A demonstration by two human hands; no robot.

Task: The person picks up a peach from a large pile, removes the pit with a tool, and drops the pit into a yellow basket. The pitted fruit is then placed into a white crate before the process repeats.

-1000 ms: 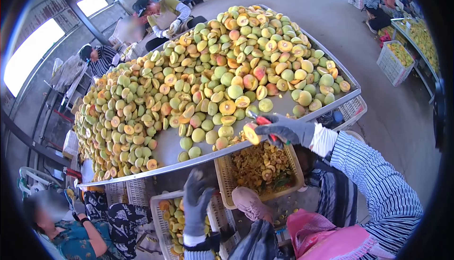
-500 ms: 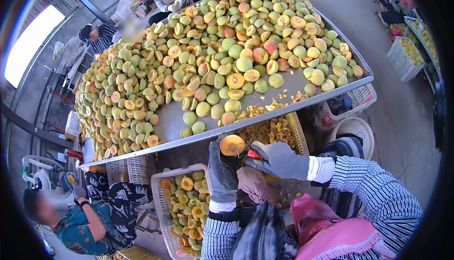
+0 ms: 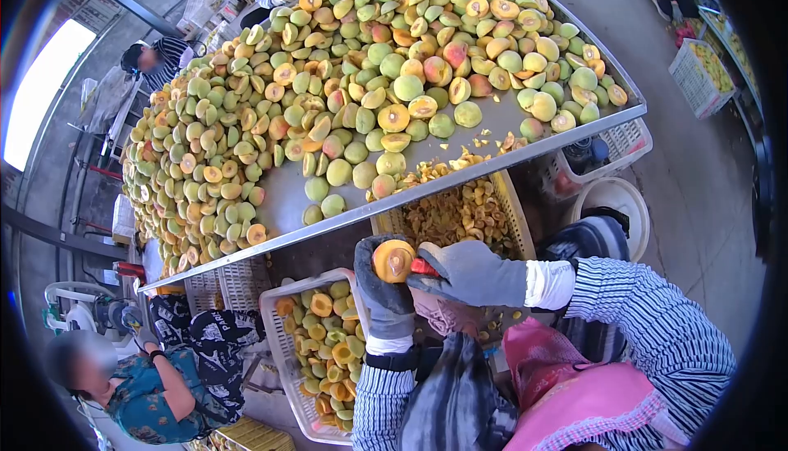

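My left hand (image 3: 382, 291), in a grey glove, is closed round a peach half (image 3: 393, 261) with its cut face and pit area turned up. My right hand (image 3: 476, 273), gloved too, grips a pitting knife by its red handle (image 3: 423, 267). The knife's working end is against the peach half and I cannot make out its tip. Beyond my hands, many halved peaches (image 3: 408, 87) are heaped on a metal table (image 3: 295, 213). Below its edge stands a yellow crate (image 3: 519, 223) of peach scraps, and left of my left hand a white crate (image 3: 275, 344) of peach halves.
A metal rim (image 3: 492, 164) edges the table in front of me. To the right are a white bucket (image 3: 640, 229) and a white basket (image 3: 636, 146). A person (image 3: 156, 389) sits at the left; others work beyond the heap.
My hands have come slightly lower and closer together. The knife's thin curved metal end, visible before beside the peach half, is now hidden against it. The whole view has shifted a little.
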